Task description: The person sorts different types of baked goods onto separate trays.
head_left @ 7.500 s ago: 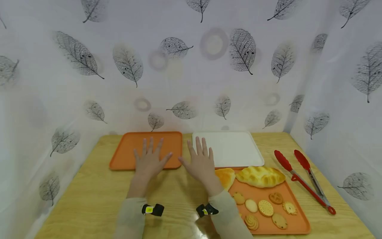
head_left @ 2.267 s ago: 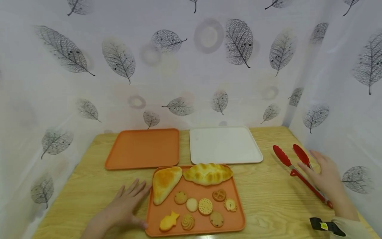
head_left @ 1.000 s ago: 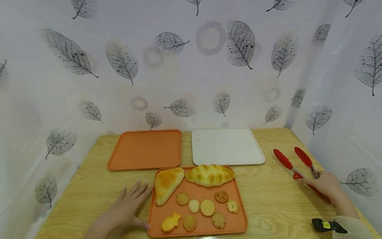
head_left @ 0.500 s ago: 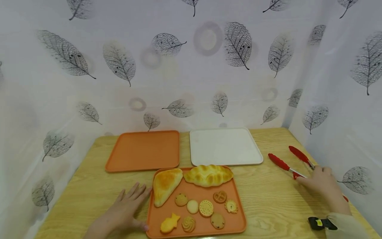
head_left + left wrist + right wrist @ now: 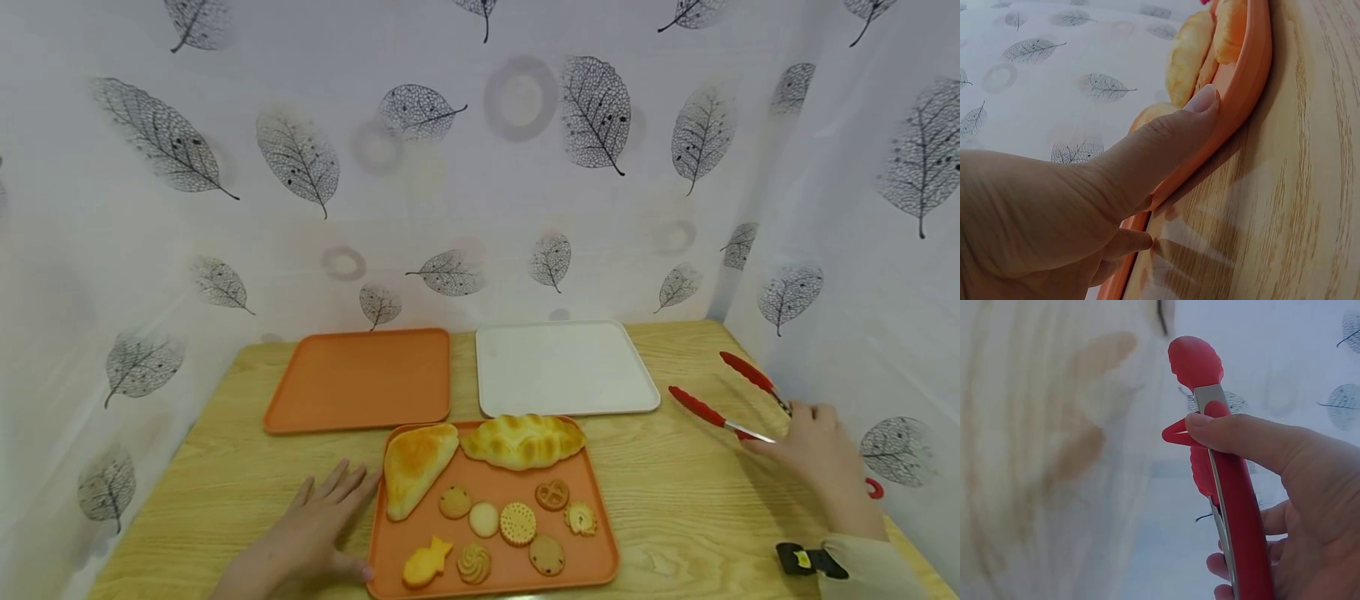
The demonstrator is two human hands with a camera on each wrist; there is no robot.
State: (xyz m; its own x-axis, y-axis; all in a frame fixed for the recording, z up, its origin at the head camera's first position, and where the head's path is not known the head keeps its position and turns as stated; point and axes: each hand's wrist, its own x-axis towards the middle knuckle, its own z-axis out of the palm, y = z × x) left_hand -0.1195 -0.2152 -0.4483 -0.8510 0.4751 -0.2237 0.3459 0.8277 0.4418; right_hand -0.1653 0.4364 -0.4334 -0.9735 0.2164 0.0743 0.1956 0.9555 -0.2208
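Observation:
My right hand (image 5: 821, 467) holds a pair of red-and-steel tongs (image 5: 1244, 519), fingers curled round the handles and thumb on the upper arm. In the head view the two red tong heads (image 5: 697, 405) stand spread apart, raised over the table's right side. My left hand (image 5: 311, 525) rests at the left edge of the front orange tray (image 5: 491, 587), fingers extended and thumb touching the rim. On this tray lie a triangular bread (image 5: 420, 468), a long braided loaf (image 5: 525, 442), a fish-shaped cookie (image 5: 427, 562) and several round cookies (image 5: 517, 523).
Behind stand a second orange tray (image 5: 360, 379) on the left and a white tray (image 5: 566, 367) on the right, both bare. A leaf-patterned sheet (image 5: 465, 200) closes off the back and sides of the wooden table (image 5: 675, 508).
My right hand came from beside the lying tongs, took hold of them and lifted them slightly off the table. The front tray moved left earlier; my left hand has since stayed at its edge.

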